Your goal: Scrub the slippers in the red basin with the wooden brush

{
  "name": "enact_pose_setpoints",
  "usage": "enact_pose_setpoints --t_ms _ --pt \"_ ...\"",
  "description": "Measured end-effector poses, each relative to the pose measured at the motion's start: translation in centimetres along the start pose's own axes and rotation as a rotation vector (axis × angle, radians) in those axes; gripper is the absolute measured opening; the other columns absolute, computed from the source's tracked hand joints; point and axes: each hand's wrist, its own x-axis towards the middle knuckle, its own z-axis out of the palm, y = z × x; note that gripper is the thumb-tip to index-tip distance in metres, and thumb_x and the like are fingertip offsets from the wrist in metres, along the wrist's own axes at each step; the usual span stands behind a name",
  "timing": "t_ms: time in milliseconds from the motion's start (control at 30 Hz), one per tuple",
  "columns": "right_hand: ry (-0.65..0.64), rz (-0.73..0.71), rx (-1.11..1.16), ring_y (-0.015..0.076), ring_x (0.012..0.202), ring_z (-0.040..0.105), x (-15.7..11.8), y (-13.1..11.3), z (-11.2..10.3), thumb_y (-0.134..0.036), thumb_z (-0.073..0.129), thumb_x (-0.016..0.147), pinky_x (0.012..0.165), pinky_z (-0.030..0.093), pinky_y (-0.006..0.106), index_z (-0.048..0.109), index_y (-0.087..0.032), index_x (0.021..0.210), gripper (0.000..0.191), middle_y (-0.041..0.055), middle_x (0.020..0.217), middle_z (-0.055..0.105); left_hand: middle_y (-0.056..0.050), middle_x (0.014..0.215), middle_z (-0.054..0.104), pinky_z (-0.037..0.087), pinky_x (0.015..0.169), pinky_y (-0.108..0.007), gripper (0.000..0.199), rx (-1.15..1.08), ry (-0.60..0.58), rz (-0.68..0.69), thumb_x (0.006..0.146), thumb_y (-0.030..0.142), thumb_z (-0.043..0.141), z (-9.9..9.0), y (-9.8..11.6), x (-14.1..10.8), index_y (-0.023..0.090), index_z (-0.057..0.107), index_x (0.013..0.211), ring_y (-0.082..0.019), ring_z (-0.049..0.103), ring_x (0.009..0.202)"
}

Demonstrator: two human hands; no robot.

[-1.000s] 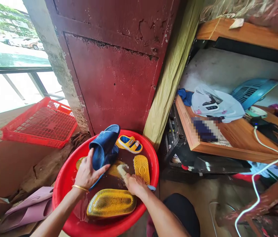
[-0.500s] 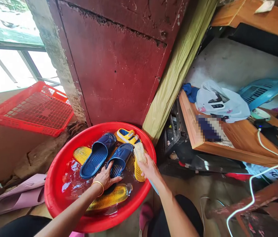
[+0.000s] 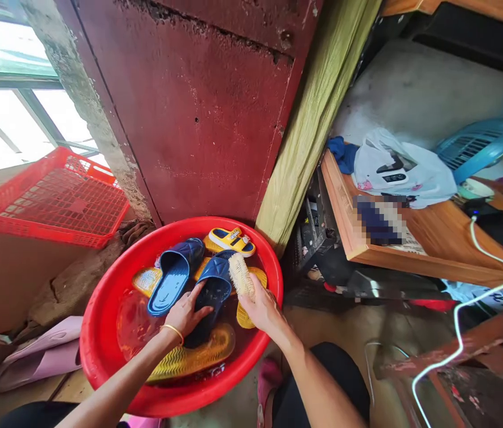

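**Head view: two hands at the slippers in a red basin**

The head view showed the right hand (image 3: 261, 307) with its grip closed around a pale scrub brush (image 3: 241, 275), bristles turned up and toward the camera, just above a dark blue slipper (image 3: 213, 284). The left hand (image 3: 184, 315) lay with its fingers spread flat, pressing on the heel end of that same slipper; a thin gold bangle (image 3: 172, 330) circled the wrist.

Both hands worked inside a round red basin (image 3: 100, 333) that stood on the floor and held shallow brownish water. In it lay a second blue slipper (image 3: 173, 279), just beside the first and strap up. A yellow-soled slipper (image 3: 195, 354) lay sole up at the near edge, partly under the left hand. Another yellow sole (image 3: 251, 297) showed beneath the right hand, and a third (image 3: 146, 279) peeked out at the left. A small yellow and blue child's sandal (image 3: 232, 240) rested at the far rim.

Behind the basin stood a worn red door (image 3: 207, 119). A red plastic crate (image 3: 50, 205) sat well to the left. A pink slipper (image 3: 41, 353) lay on the floor outside the basin. To the right, a wooden desk (image 3: 430, 249) carried a white plastic bag (image 3: 405, 169) and a blue fan (image 3: 478, 145).
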Motion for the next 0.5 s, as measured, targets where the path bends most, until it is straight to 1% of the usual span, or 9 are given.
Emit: enact_pose_setpoints --t_ms 67,133,200,233,300,333,367,467,500 --pt "-0.002 -0.012 0.02 0.0283 0.124 0.065 -0.1 -0.4 0.1 -0.031 0.057 0.095 0.106 0.052 0.04 0.039 -0.01 0.158 0.068 0.0187 0.14 0.065 -0.013 0.125 0.073 0.05 0.102 -0.042 0.068 -0.083 0.013 0.04 0.087 0.049 0.054 -1.6 0.4 -0.4 0.023 0.048 0.15 -0.032 0.067 0.121" --pt "0.015 -0.031 0.033 0.0297 0.126 0.064 -0.3 -0.7 0.3 -0.032 0.056 0.096 0.108 0.051 0.042 0.038 -0.007 0.158 0.069 0.0207 0.144 0.062 -0.009 0.104 0.077 0.052 0.095 -0.043 0.059 -0.148 0.018 -0.002 0.087 0.048 0.054 -3.4 0.9 -0.7 0.025 0.055 0.141 -0.033 0.072 0.109" --pt "0.04 -0.069 0.04 0.0304 0.127 0.064 -0.5 -1.0 0.7 -0.032 0.055 0.096 0.108 0.052 0.043 0.037 -0.007 0.158 0.07 0.021 0.145 0.061 -0.005 0.088 0.074 0.054 0.088 -0.042 0.052 -0.245 0.072 -0.064 0.083 0.047 0.058 -5.1 1.3 -1.0 0.026 0.059 0.131 -0.033 0.073 0.101" --pt "0.049 -0.098 0.041 0.03 0.127 0.064 -0.7 -1.1 0.9 -0.031 0.055 0.095 0.108 0.052 0.043 0.037 -0.008 0.158 0.07 0.0203 0.145 0.061 -0.005 0.087 0.073 0.055 0.086 -0.041 0.051 -0.316 0.115 -0.086 0.079 0.046 0.061 -5.9 1.4 -1.0 0.025 0.059 0.126 -0.033 0.073 0.101" --pt "0.055 -0.164 0.029 0.0284 0.126 0.065 -1.4 -1.5 1.5 -0.028 0.056 0.094 0.106 0.053 0.04 0.039 -0.01 0.158 0.069 0.0184 0.144 0.063 -0.004 0.089 0.072 0.056 0.082 -0.039 0.054 -0.486 0.208 -0.143 0.07 0.04 0.069 -7.3 1.6 -1.3 0.024 0.058 0.12 -0.032 0.072 0.101" --pt "0.044 -0.204 0.015 0.0277 0.124 0.066 -2.0 -1.8 1.8 -0.028 0.056 0.093 0.105 0.054 0.039 0.041 -0.012 0.157 0.068 0.0171 0.141 0.065 -0.004 0.089 0.071 0.057 0.079 -0.039 0.057 -0.572 0.231 -0.202 0.066 0.037 0.071 -7.9 1.6 -1.5 0.023 0.058 0.12 -0.03 0.072 0.096" --pt "0.019 -0.248 -0.004 0.0272 0.12 0.068 -2.6 -2.0 2.3 -0.028 0.056 0.094 0.103 0.055 0.038 0.042 -0.014 0.157 0.066 0.0156 0.137 0.067 -0.003 0.087 0.071 0.058 0.075 -0.038 0.059 -0.661 0.228 -0.283 0.064 0.034 0.072 -8.3 1.7 -1.9 0.022 0.058 0.12 -0.029 0.073 0.089" --pt "-0.081 -0.363 -0.092 0.0285 0.106 0.073 -4.9 -2.9 3.9 -0.032 0.053 0.097 0.093 0.06 0.039 0.045 -0.017 0.156 0.061 0.0139 0.124 0.073 -0.004 0.079 0.073 0.058 0.064 -0.037 0.065 -0.933 0.131 -0.575 0.062 0.025 0.076 -8.7 1.8 -3.5 0.018 0.061 0.125 -0.026 0.071 0.067" --pt "-0.105 -0.385 -0.129 0.0295 0.101 0.073 -5.6 -3.1 4.5 -0.033 0.052 0.098 0.089 0.061 0.04 0.044 -0.016 0.156 0.061 0.0146 0.122 0.074 -0.004 0.076 0.073 0.058 0.061 -0.037 0.068 -1.028 0.099 -0.638 0.062 0.023 0.078 -8.5 1.9 -4.2 0.017 0.061 0.128 -0.025 0.07 0.062"
